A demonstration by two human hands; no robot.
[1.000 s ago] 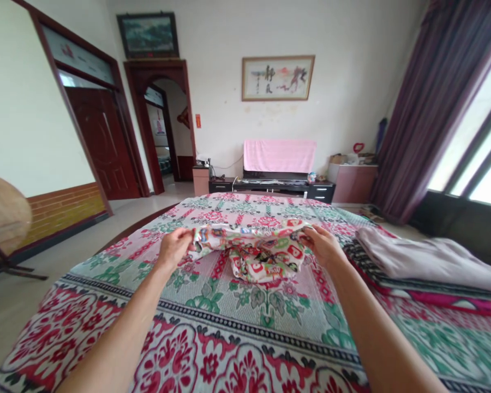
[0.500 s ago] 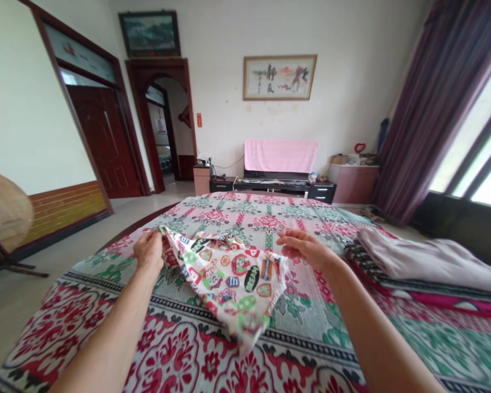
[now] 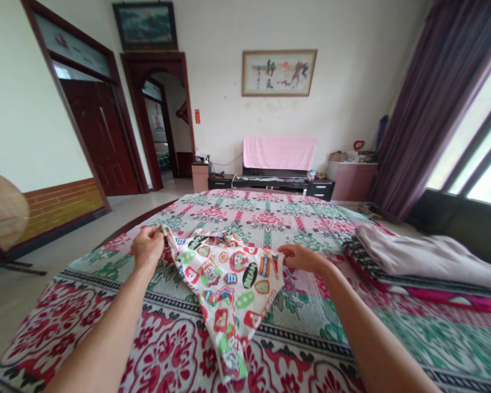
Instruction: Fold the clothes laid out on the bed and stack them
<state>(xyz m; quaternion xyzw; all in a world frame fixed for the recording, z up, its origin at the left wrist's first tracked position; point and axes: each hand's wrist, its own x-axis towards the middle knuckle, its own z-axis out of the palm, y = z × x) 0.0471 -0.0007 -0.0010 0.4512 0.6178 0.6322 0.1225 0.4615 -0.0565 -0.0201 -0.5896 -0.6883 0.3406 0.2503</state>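
Observation:
A pair of white underpants (image 3: 233,278) with a colourful cartoon and lettering print is stretched out above the patterned cloth (image 3: 175,349). The narrow crotch end points toward me, and the wide waist lies on the far side. My left hand (image 3: 148,244) pinches the left corner of the waist. At the right corner, my right hand (image 3: 300,257) has its thumb and fingers closed on the fabric. Whether the lower end rests on the cloth is hard to tell.
Folded clothes (image 3: 429,262) are stacked to my right, a pale garment on top. Beyond the cloth-covered surface stand a low cabinet (image 3: 319,191) and a television under a pink cloth (image 3: 280,153). A round wooden board (image 3: 4,207) stands at left.
My right hand, earlier apart from the underpants with fingers spread, has closed on their right corner. The narrow end has dropped toward me and spread out. My left hand keeps its pinch.

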